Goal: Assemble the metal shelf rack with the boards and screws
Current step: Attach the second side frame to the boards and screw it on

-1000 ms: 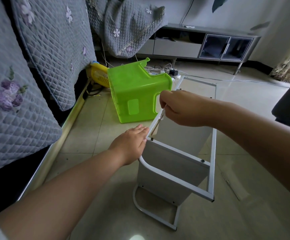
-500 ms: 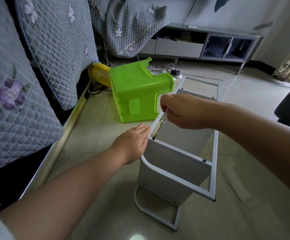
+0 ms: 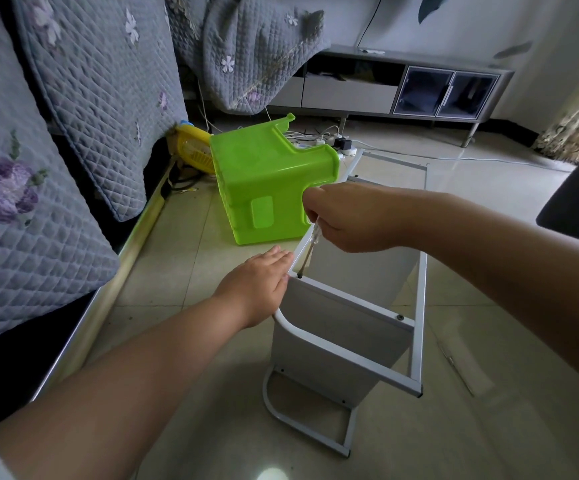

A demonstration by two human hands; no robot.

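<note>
A: Where is the rack (image 3: 360,327) now?

B: It stands on the floor (image 3: 184,258), near the middle, just in front of the green stool (image 3: 267,188), which lies on its side. The white frame is on top and the grey boards (image 3: 343,337) hang between its rails.

A: And the left hand (image 3: 256,285)?

B: It lies flat, fingers straight, and presses against the left side of the rack at the corner where the cross rail meets the long rail. Its grip is wide; it holds nothing.

A: The right hand (image 3: 346,220)?

B: It is above the left rail, with fingers curled round the handle of a screwdriver (image 3: 310,249). The shaft points down and to the left, and its tip is at a dark screw (image 3: 300,276) in that same corner. I cannot tell if the tip sits fully in the screw head.

A: Other screws?

B: One more dark screw head (image 3: 399,317) shows at the right end of the same cross rail.

A: What is around?

B: A sofa (image 3: 56,168) with grey quilted covers along the left edge of the floor, and a low cabinet (image 3: 402,88) by the far wall.
</note>
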